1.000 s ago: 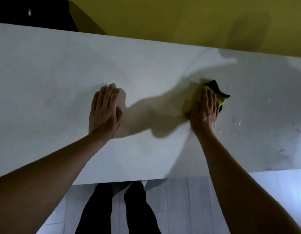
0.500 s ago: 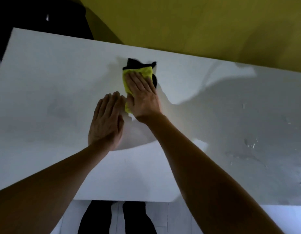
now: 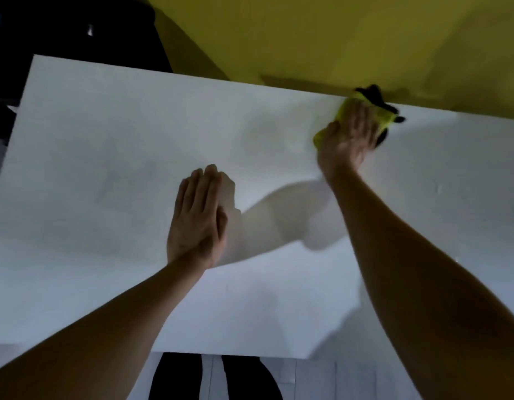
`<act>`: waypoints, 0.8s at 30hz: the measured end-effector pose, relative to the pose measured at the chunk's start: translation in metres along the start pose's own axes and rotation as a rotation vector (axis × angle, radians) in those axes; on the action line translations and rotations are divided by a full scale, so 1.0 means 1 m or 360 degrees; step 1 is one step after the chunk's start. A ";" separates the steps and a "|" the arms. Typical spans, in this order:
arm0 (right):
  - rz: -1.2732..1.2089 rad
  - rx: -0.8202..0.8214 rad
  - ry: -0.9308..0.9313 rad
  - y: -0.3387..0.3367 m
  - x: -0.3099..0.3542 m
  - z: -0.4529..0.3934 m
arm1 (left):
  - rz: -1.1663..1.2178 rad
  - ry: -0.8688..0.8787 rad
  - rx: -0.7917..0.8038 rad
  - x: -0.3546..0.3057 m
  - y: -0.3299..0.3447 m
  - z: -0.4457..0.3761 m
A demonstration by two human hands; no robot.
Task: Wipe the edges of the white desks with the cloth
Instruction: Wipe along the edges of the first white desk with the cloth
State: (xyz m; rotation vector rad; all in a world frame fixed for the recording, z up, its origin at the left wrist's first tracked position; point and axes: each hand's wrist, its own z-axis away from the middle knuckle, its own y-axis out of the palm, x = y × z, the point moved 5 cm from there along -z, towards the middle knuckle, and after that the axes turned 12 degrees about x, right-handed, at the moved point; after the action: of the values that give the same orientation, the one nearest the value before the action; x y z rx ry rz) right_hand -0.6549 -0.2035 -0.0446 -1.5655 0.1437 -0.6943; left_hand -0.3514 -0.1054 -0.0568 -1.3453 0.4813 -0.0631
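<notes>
One white desk (image 3: 111, 157) fills most of the view, a flat, smooth, matte slab with straight edges and a sharp far left corner, its far edge running against a yellow wall (image 3: 322, 39). Half a second ago the cloth sat mid-desk, just beyond the left hand's fingertips; now it lies at the far edge, well toward the right, and the right arm reaches out straight instead of crossing inward. The left hand has kept its place near the middle of the surface. Two bare forearms come in from the near edge, and between them, below that edge, two dark trouser legs (image 3: 178, 379) stand on a pale plank floor (image 3: 313, 376). The left hand (image 3: 196, 217) lies flat, palm down, fingers straight and pressed together on the desk. The right hand (image 3: 348, 134) (blurred by motion) presses down on the cloth with its fingers spread over it, the thumb at the cloth's near left side; whether any finger curls round the fabric I cannot tell. The single cloth (image 3: 379, 114) is soft and bunched, bright yellow-green with black trim, and its black corners poke out past the fingertips at the desk's far edge.
</notes>
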 end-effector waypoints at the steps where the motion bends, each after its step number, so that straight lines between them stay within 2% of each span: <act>1: 0.0021 -0.0044 -0.0142 0.008 0.029 0.007 | 0.0000 0.0000 0.0001 -0.001 0.000 0.000; 3: 0.0026 0.0044 -0.0491 0.031 0.097 0.026 | 0.0008 0.0009 -0.0009 -0.002 -0.002 0.000; 6: 0.0042 0.0415 -0.1049 0.062 0.190 0.066 | 0.0022 -0.0029 -0.0050 -0.003 -0.005 0.000; 8: 0.0168 0.0491 -0.1306 0.072 0.208 0.074 | 0.0012 -0.0049 -0.0055 -0.001 -0.004 -0.001; 10: 0.0135 0.0447 -0.1384 0.068 0.195 0.069 | 0.0003 -0.0011 -0.0043 0.000 -0.003 -0.002; 12: -0.0051 0.0295 -0.1294 0.054 0.163 0.059 | 0.0003 0.0048 -0.0039 0.002 -0.002 -0.002; 14: -0.0140 0.0201 -0.1063 0.037 0.108 0.043 | 0.0020 0.0070 -0.0033 0.002 -0.003 -0.001; 18: -0.0008 0.0024 -0.0604 -0.013 -0.035 0.011 | 0.0020 0.0041 -0.0038 -0.001 -0.003 -0.001; 20: 0.0010 0.0070 -0.0372 -0.029 -0.083 0.006 | 0.0003 0.0018 -0.0032 -0.001 -0.002 0.000; 24: -0.0074 0.0027 -0.0100 -0.029 -0.085 0.017 | 0.0034 -0.0076 -0.0025 0.000 0.000 0.001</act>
State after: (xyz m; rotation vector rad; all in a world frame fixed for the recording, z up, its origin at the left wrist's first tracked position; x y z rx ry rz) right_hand -0.7242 -0.1436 -0.0453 -1.5769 0.0544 -0.6802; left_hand -0.3514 -0.1045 -0.0562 -1.3539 0.4564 -0.0097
